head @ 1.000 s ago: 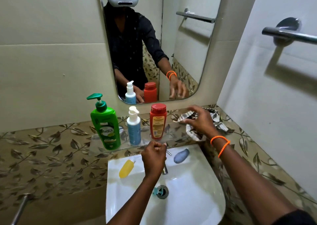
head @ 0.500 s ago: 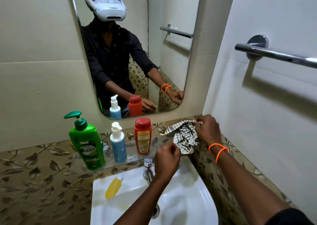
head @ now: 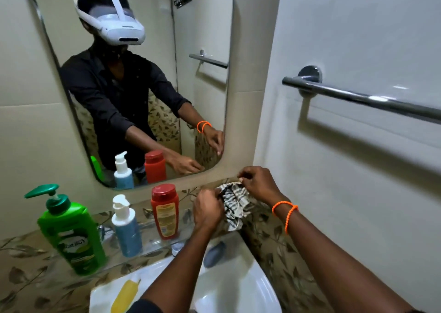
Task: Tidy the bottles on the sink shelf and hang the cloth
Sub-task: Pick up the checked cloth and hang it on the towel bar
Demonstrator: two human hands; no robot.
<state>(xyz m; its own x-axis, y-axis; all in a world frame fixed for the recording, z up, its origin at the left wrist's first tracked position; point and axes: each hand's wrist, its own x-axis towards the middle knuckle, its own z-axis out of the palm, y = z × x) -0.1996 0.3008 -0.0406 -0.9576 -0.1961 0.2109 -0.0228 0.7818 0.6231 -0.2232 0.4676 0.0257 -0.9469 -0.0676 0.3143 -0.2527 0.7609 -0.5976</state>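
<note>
A crumpled striped cloth [head: 235, 209] sits at the right end of the glass shelf [head: 152, 240]. My left hand [head: 206, 211] grips its left side and my right hand [head: 259, 184], with orange bands on the wrist, pinches its top edge. Three bottles stand upright in a row on the shelf: a green pump bottle [head: 71, 231] at the left, a blue pump bottle [head: 126, 228] in the middle, a red bottle [head: 165, 211] beside my left hand.
A chrome towel bar [head: 358, 98] runs along the right wall above the cloth. Below the shelf is a white sink [head: 241, 286] with a yellow soap [head: 124, 294] and a grey-blue soap [head: 214, 253] on its rim. A mirror [head: 143, 74] hangs behind the bottles.
My left hand has risen from the tap to the cloth and taken hold of it. My right hand has bunched the cloth up. The view has tilted upward.
</note>
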